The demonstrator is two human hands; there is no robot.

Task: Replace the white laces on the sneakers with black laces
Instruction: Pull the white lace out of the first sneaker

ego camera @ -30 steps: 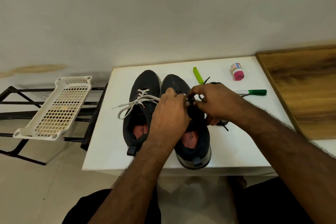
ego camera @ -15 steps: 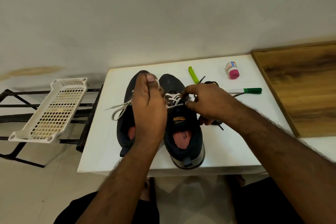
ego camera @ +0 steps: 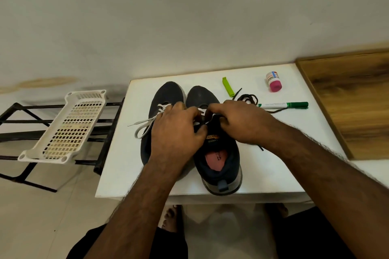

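Two dark sneakers stand side by side on the white table (ego camera: 117, 162), toes pointing away from me. The left sneaker (ego camera: 166, 94) keeps its white lace (ego camera: 143, 126), whose loose ends trail off to the left. My left hand (ego camera: 176, 132) and my right hand (ego camera: 240, 122) meet over the eyelets of the right sneaker (ego camera: 219, 157), fingers curled and pinching its white lace (ego camera: 201, 111). A coil of black lace (ego camera: 248, 99) lies on the table just behind my right hand, with one end showing near my right wrist.
Behind the shoes lie a green clip (ego camera: 228, 87), a green-capped marker (ego camera: 284, 104) and a small pink-capped bottle (ego camera: 273, 81). A wooden board (ego camera: 347, 99) covers the surface to the right. A white perforated tray (ego camera: 69, 128) rests on a black metal rack (ego camera: 16, 120) to the left.
My left hand, raised over the left sneaker half a second ago, has come back down to the right sneaker's laces. My right hand stays there.
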